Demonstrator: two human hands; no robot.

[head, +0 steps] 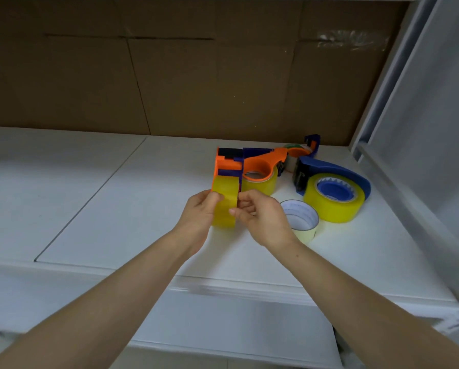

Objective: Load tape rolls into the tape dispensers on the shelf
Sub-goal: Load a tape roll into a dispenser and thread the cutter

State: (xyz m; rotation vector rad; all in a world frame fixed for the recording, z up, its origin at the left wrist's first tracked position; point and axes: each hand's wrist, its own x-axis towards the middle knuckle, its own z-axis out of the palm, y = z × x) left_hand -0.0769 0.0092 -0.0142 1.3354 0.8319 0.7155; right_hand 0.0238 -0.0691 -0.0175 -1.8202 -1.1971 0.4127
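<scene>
A yellow tape roll (226, 201) stands on edge inside an orange and blue dispenser (229, 163), held just above the white shelf (116, 203). My left hand (199, 217) grips the roll's left side. My right hand (263, 217) pinches its right edge with thumb and fingers. Behind it lies a second orange dispenser (260, 162) with a yellow roll (260, 185) in it. To the right, a blue dispenser (334, 170) holds a large yellow roll (334, 202). A loose pale roll (301, 218) lies flat next to my right hand.
A brown cardboard sheet (169, 70) forms the back wall. A grey metal upright (398, 83) and side panel close off the right. A further blue dispenser part (312, 142) sits at the back. A seam (89, 201) runs across the shelf to the left.
</scene>
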